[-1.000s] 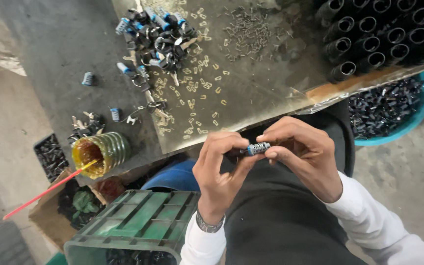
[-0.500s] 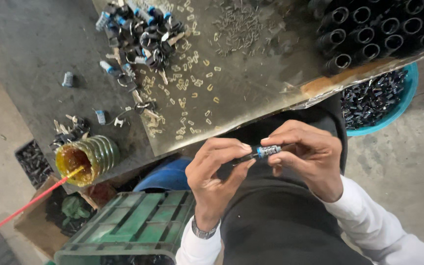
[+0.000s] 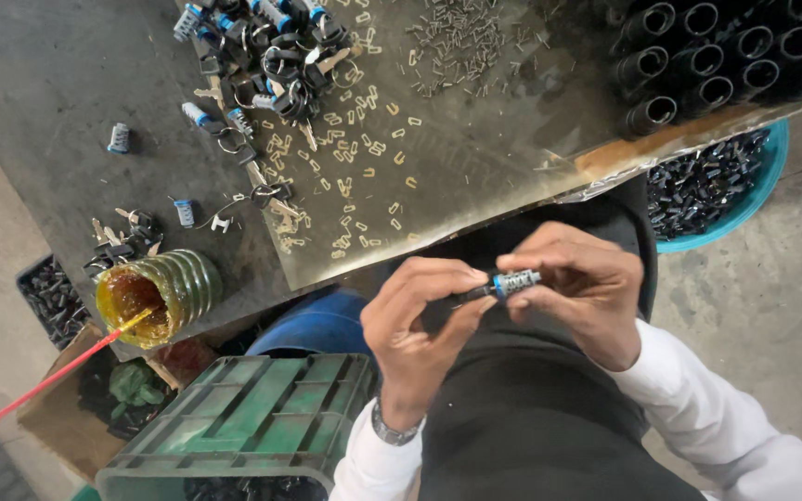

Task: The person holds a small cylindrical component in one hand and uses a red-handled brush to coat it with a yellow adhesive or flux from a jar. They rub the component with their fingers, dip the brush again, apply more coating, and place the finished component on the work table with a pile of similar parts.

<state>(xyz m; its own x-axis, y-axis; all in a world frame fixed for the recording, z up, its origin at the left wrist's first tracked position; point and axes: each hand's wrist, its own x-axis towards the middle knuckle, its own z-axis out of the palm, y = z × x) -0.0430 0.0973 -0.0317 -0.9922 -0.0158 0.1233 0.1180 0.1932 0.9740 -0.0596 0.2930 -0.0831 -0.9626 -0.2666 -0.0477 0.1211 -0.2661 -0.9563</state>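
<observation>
While both hands meet over the lap, the left hand and right hand pinch a small silver-and-blue metal cylinder between closed fingers, held close for fine work; the grey desk lies at twelve o'clock.

A dark, stained counter carries a worn metal sheet under flat, even light. The floor is bare grey concrete. A teal basin and a green plastic crate stand on it beside a cardboard box.
</observation>
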